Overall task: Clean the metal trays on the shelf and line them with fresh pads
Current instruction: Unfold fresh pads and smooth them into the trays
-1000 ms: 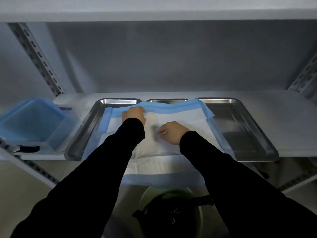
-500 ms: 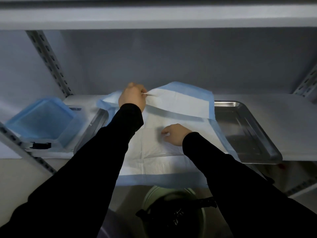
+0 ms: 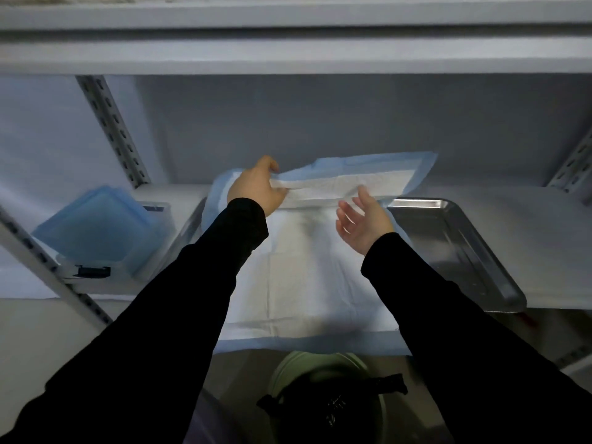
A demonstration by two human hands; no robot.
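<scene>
A white pad with a blue border (image 3: 307,283) lies spread over the left and middle metal trays, its near edge hanging over the shelf front. My left hand (image 3: 256,190) pinches the pad's far flap and holds it lifted toward the back wall. My right hand (image 3: 363,219) hovers above the pad with palm up and fingers spread, its fingertips close under the raised flap. The right metal tray (image 3: 455,248) lies bare beside the pad. Only a sliver of the left tray's rim (image 3: 192,222) shows.
A clear bin of folded blue pads (image 3: 96,232) sits on the shelf at the left. Slotted shelf uprights (image 3: 112,129) stand at both sides, and another shelf board runs overhead. Below the shelf stands a green bucket with a black bag (image 3: 326,398).
My left hand has unfolded the pad's far flap and raised it higher toward the back. My right hand has lifted off the pad, turned palm up and opened.
</scene>
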